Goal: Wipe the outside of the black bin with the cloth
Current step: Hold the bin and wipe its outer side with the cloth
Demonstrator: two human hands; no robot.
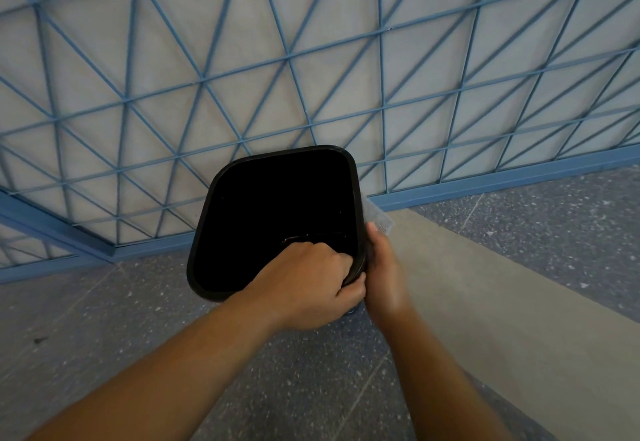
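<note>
The black bin (242, 198) stands on the floor below me, its square mouth open towards the camera. My left hand (311, 284) grips the near right corner of its rim, fingers curled inside and thumb outside. My right hand (384, 274) lies against the bin's outer right wall and presses the pale grey cloth (377, 217) to it. Only the cloth's upper end shows past the fingertips; the rest is hidden between hand and bin. The bin's outer walls are mostly out of sight from above.
A blue metal lattice fence (287, 56) with pale panels rises just behind the bin. Speckled grey floor (104, 319) lies around it. A plain beige strip (485, 302) runs along the floor on the right.
</note>
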